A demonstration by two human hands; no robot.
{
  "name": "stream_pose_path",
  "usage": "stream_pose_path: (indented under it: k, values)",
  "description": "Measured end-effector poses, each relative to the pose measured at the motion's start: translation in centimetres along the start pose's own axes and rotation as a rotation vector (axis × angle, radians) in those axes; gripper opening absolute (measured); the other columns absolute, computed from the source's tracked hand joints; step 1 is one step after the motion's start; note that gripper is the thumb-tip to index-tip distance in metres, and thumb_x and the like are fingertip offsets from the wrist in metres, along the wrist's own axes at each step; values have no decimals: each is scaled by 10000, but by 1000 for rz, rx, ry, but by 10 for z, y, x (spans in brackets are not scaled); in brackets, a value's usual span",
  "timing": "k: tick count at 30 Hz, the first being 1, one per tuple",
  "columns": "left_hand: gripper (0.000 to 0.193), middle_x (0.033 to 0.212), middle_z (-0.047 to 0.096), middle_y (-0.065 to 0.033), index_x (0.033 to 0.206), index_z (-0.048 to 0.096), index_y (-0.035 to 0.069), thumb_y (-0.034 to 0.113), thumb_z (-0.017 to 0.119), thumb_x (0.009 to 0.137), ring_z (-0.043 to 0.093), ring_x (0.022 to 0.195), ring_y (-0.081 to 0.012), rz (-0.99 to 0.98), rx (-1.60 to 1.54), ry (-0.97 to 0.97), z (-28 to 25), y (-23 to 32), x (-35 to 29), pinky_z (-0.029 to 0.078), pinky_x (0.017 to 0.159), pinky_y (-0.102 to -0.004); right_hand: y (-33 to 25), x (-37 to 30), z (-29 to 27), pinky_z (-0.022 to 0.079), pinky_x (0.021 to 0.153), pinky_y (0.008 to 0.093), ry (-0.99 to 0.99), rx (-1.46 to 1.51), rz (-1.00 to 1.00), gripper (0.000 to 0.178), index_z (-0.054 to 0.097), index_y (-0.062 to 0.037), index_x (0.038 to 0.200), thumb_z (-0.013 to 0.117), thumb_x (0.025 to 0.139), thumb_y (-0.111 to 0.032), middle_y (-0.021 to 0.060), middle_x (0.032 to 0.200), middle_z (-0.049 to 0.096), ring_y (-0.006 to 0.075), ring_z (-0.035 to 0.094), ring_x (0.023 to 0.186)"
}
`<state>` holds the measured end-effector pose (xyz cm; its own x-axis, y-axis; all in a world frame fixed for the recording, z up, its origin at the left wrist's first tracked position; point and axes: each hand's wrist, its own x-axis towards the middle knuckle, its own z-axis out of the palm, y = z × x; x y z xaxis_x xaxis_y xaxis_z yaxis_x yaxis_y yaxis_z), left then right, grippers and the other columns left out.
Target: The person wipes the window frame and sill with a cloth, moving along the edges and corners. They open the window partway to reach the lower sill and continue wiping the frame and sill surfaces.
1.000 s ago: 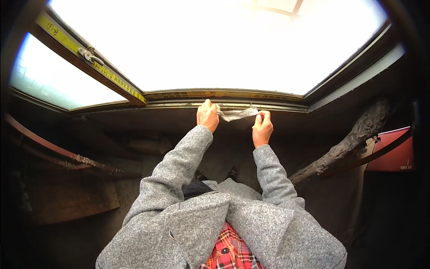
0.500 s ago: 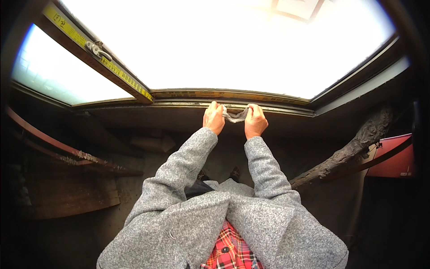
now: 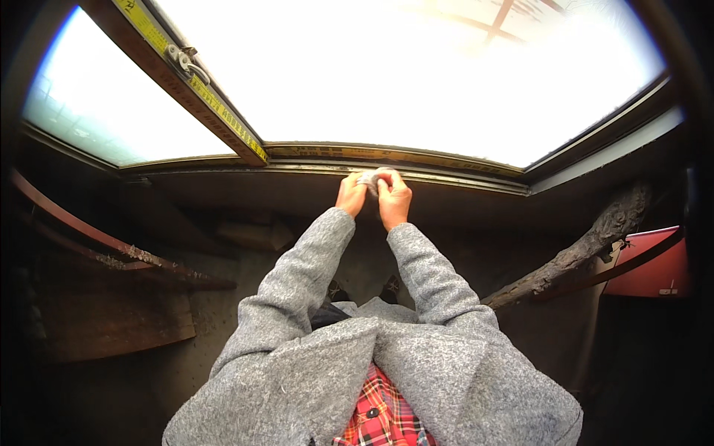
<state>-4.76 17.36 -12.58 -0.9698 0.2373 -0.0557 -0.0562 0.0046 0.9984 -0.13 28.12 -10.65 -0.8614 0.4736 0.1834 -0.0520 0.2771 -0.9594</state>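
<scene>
A small grey cloth (image 3: 372,182) is bunched up between my two hands, just at the near edge of the window track (image 3: 446,177). My left hand (image 3: 350,195) has its fingers closed on the left side of the cloth. Close beside it, my right hand (image 3: 395,201) pinches the other side with thumb and fingers. Much of the cloth is hidden by the fingers. Past my hands, the lower rail of the window sash (image 3: 335,154) runs across below bright glass.
A metal latch (image 3: 186,64) sits on the sash upright with yellow tape at the left. Curved reddish rails (image 3: 89,241) and a wooden board (image 3: 119,320) lie in shadow on the left. To the right, a rough branch (image 3: 573,253) slants beside a red panel (image 3: 647,264).
My right hand has moved left, close to my left hand. The cloth, which hung in a short sag between them, is now bunched up.
</scene>
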Motion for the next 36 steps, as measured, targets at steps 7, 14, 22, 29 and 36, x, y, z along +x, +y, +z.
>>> stream_pose_path:
  k: [7, 14, 22, 29, 36]
  values:
    - [231, 884, 628, -88, 954, 640, -23, -6, 458, 814, 576, 840, -140, -42, -99, -37, -107, 78, -110, 459, 753, -286, -82, -71, 22, 488, 619, 257, -178, 106, -201, 92, 634, -42, 880, 590, 815, 5, 58, 785, 645, 128, 618, 679]
    - [187, 846, 606, -141, 893, 668, 33, 10, 515, 788, 601, 865, -313, 23, 767, 316, -219, 7, -146, 470, 786, -373, -46, -84, 32, 482, 646, 314, -349, -142, -116, 121, 574, -60, 872, 541, 791, 23, 80, 765, 594, 201, 603, 697]
    - [154, 885, 567, -133, 884, 627, 50, 48, 500, 797, 585, 844, -356, 157, 1179, 251, -163, 82, -139, 479, 751, -437, -58, -72, -20, 487, 702, 415, -454, -289, -84, 135, 553, -118, 921, 545, 822, -26, 99, 860, 616, 335, 617, 816]
    - [191, 808, 623, -89, 946, 639, 27, 45, 500, 816, 595, 713, -242, 132, 847, 68, -115, 95, -123, 473, 624, -337, -58, -74, -85, 484, 696, 358, -329, -180, -21, 218, 594, -85, 1028, 526, 838, -5, 105, 854, 586, 296, 610, 769]
    - [216, 831, 656, -36, 1012, 649, 5, 119, 481, 938, 575, 686, -94, -84, -33, -75, -19, 139, -94, 460, 562, -228, -28, -79, -122, 498, 661, 304, -241, -53, -122, 186, 633, -11, 969, 544, 812, 32, 91, 873, 564, 203, 609, 727]
